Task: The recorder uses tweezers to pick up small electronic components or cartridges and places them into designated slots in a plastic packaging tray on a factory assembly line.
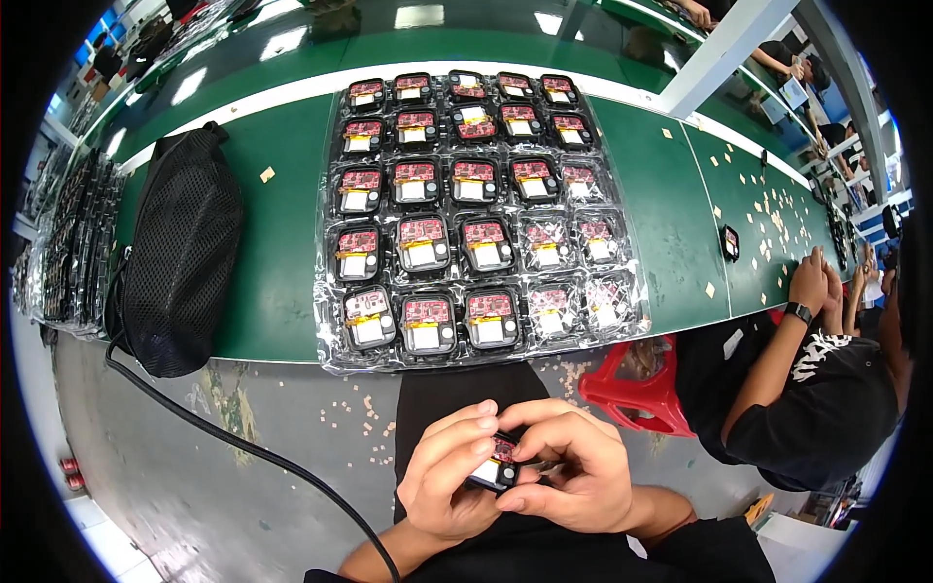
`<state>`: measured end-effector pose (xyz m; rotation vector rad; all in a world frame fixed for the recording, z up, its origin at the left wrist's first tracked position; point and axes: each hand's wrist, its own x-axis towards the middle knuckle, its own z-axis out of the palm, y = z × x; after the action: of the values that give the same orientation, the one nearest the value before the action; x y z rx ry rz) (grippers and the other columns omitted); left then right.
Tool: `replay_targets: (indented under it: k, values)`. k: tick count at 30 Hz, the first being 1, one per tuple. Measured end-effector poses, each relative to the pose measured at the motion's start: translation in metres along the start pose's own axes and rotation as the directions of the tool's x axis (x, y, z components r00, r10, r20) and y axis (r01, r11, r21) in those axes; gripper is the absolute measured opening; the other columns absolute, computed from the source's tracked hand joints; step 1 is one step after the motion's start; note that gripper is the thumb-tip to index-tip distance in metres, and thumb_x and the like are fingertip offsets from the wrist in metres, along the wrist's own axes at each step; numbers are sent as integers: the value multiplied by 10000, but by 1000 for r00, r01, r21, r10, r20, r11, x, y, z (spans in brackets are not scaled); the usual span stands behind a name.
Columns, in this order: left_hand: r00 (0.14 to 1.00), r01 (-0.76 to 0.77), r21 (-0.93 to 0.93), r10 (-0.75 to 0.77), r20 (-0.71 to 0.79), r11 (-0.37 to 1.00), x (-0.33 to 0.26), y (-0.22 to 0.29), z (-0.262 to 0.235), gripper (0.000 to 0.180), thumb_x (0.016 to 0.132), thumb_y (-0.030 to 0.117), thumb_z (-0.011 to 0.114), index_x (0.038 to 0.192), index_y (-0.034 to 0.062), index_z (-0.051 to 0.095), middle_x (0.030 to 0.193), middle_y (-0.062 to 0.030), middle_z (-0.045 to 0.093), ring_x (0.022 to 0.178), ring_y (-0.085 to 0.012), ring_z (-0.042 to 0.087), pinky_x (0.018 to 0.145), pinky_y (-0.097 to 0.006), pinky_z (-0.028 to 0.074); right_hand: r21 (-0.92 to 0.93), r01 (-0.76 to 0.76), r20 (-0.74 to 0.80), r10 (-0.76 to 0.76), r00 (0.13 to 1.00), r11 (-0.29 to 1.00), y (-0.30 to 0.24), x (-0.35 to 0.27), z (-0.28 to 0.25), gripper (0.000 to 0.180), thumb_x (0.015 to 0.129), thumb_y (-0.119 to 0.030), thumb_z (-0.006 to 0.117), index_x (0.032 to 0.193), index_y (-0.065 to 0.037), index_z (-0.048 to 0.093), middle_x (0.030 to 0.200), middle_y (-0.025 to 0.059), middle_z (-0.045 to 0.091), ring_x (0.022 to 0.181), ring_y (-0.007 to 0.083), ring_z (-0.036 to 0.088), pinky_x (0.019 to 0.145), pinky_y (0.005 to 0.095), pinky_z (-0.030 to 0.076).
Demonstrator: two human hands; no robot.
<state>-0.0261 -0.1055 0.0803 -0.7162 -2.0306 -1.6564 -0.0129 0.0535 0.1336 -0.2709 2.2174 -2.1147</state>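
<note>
Over my lap, my left hand [447, 473] and my right hand [575, 468] are both closed around a small black device [496, 473] with a red circuit board and a whitish block inside its case. My left fingers wrap its left side, and my right thumb and fingers grip its right edge. Much of the device is hidden by my fingers. Beyond my hands, a clear plastic tray [520, 364] rests on the green table, with rows of similar open devices in its pockets. Several pockets at its near right hold boards that look covered by clear film.
A black mesh bag [185, 243] lies on the table's left, its black cable [272, 449] running down past my left arm. Stacked trays [73, 243] stand farther left. A red stool [637, 394] and a seated co-worker [816, 389] are at right, near a lone device [730, 243] and scattered yellowish scraps.
</note>
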Motion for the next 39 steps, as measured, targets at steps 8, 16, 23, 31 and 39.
replay_targets:
  k: [8,16,23,31,39]
  values:
    - [929,284,-729,-367,49,622,-2,6,-4,614,829,-15,788,1334,-45,440,1414,-297,454,1277,-429,555,1058,-510,501,-421,187,8,-203,979,888,-7,12,-14,292,832,-82,796,1082,15,680,1000,144,630,732,188,654,575,284,514]
    - [903,352,-732,-418,100,584,0,2,-10,607,840,66,806,1350,-71,508,1306,-210,501,1234,-389,589,1066,-487,494,-552,186,11,-216,976,813,-12,19,-13,245,743,-61,840,956,-27,722,856,85,698,671,202,685,537,302,542]
    - [899,362,-729,-423,109,581,1,0,-12,606,841,58,804,1353,-83,512,1318,-210,498,1245,-385,584,1063,-458,499,-583,167,-6,-210,978,795,-9,19,-13,240,735,-68,847,941,-39,726,843,78,701,661,204,686,538,296,547]
    - [897,366,-732,-427,114,574,0,0,-11,593,842,40,797,1348,-91,518,1317,-209,501,1242,-379,586,1061,-450,501,-585,133,-12,-173,985,800,-11,19,-14,225,741,-66,845,929,-36,726,827,80,700,647,195,682,518,293,534]
    - [894,390,-736,-418,160,553,-3,1,-11,595,842,23,790,1352,-97,508,1324,-211,500,1247,-375,582,1060,-452,505,-565,266,51,-289,956,781,-3,22,-17,203,738,-44,838,888,-26,703,785,82,692,619,201,679,501,295,525]
